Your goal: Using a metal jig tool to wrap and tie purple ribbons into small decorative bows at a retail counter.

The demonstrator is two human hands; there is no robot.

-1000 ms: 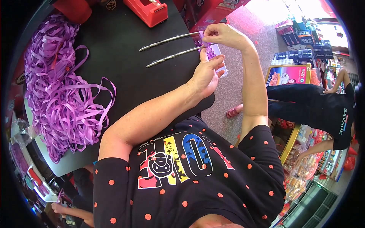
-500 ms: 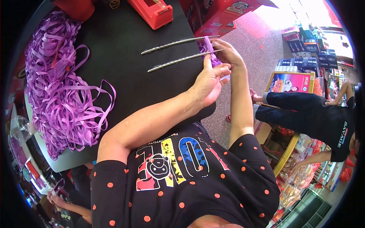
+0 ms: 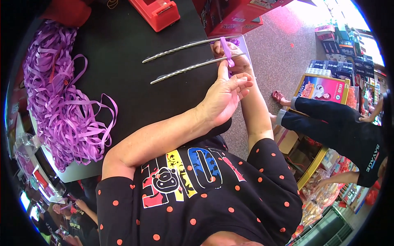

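Two long metal rods (image 3: 180, 74) with twisted shafts point side by side over the black table, their thin ends toward my hands. A purple ribbon (image 3: 226, 51) spans the two thin ends. My left hand (image 3: 223, 96) is palm up below the lower rod. One of its fingers stretches up against the rod and ribbon, and the others are loosely apart. Beyond the rods my right hand (image 3: 238, 59) is bent around their tips, its fingers closed at the ribbon between them. More ribbon bunches by the upper tip, partly hidden by the rods and fingers.
A big tangled heap of purple ribbon (image 3: 67, 119) lies on the table's left. A red tape dispenser (image 3: 158, 14) and red boxes (image 3: 230, 18) stand at the far side. To the right, a person in dark clothes (image 3: 340, 127) stands near shelves and a display case (image 3: 322, 88).
My right hand's fingers have come round to the left, between the rod tips. The ribbon bunch near the lower tip now shows mostly by the upper one. The whole view has shifted slightly.
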